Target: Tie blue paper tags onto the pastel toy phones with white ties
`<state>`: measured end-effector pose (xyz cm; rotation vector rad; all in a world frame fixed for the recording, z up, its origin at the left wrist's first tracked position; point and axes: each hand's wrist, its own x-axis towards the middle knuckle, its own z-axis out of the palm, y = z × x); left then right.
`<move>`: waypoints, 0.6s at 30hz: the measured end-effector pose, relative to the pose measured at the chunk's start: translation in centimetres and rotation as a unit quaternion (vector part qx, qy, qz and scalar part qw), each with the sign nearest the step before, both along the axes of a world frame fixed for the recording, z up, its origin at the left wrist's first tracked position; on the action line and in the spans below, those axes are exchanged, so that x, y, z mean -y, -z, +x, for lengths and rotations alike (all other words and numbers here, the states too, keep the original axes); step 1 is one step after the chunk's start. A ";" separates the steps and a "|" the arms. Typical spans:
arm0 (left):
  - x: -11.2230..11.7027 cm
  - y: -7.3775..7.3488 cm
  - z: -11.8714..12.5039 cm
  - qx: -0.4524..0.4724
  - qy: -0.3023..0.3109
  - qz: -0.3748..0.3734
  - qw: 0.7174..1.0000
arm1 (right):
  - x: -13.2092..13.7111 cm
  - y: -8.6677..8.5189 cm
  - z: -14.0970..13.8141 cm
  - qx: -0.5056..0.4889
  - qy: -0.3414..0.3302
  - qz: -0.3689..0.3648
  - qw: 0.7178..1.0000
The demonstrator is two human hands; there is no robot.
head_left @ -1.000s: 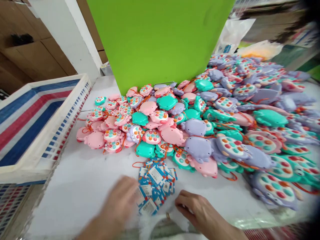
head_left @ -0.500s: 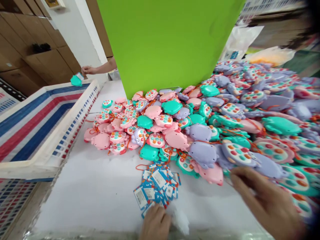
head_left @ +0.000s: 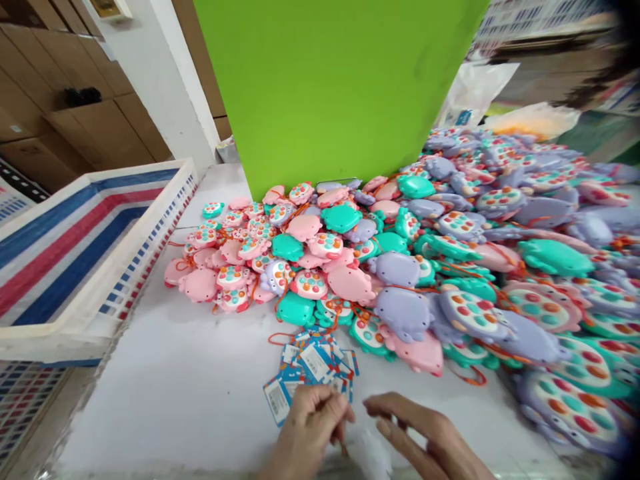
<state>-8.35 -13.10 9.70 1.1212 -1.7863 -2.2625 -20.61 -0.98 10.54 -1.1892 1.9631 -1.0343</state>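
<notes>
My left hand (head_left: 313, 427) is pinched closed over the near edge of a heap of blue printed tags (head_left: 316, 363). What sits between its fingertips is too small to make out. Just to its right, my right hand (head_left: 425, 433) is held with thumb and fingers apart, nothing visible in it. A blurred, whitish translucent clump (head_left: 370, 453) lies on the table between the two hands. Beyond the tags spreads a large pile of animal-shaped toys with coloured round buttons and orange cords, among them a pink toy (head_left: 417, 350), a purple toy (head_left: 403, 310) and a green toy (head_left: 296, 309).
A white plastic crate (head_left: 187, 175) lined with striped sheeting stands at the left, against the white table (head_left: 165, 400). A bright green panel (head_left: 340, 87) rises behind the toys. Cardboard boxes (head_left: 105, 133) are stacked at the back left, and plastic bags (head_left: 473, 93) lie at the back right.
My right hand has moved left from the toy pile to beside my left hand, which has lifted slightly. Another person's hand with a green toy over the crate has left the view.
</notes>
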 end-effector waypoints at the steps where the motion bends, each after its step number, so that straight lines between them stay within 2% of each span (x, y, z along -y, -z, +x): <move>1: -0.1 0.0 0.0 0.007 0.037 -0.001 0.999 | 0.6 0.1 0.1 0.033 0.025 -0.005 0.999; 3: -0.5 0.1 -0.1 0.009 0.086 -0.012 0.996 | 2.2 0.4 0.6 0.133 0.034 -0.006 0.990; 5: -0.9 0.1 0.0 0.001 0.105 -0.031 0.994 | 3.8 0.9 1.3 0.247 0.008 -0.003 0.969; 7: -1.1 0.4 0.6 0.006 0.113 -0.094 0.989 | 4.7 1.2 1.5 0.305 0.006 -0.027 0.952; 8: -1.1 0.6 1.2 0.012 0.121 -0.156 0.980 | 4.8 1.3 1.3 0.306 0.011 -0.043 0.951; 10: -0.9 1.4 2.6 0.019 0.154 -0.319 0.935 | 4.7 1.4 0.5 0.266 0.008 -0.058 0.962; 13: -0.7 3.3 5.1 0.019 0.203 -0.515 0.832 | 4.1 1.4 -0.3 0.165 -0.067 -0.001 0.984; 16: -1.0 5.3 7.1 -0.008 0.205 -0.607 0.767 | 4.2 1.7 0.7 0.068 -0.154 0.040 0.985; 18: -1.3 5.9 7.9 -0.036 0.205 -0.630 0.749 | 4.6 2.1 2.1 0.032 -0.189 0.044 0.980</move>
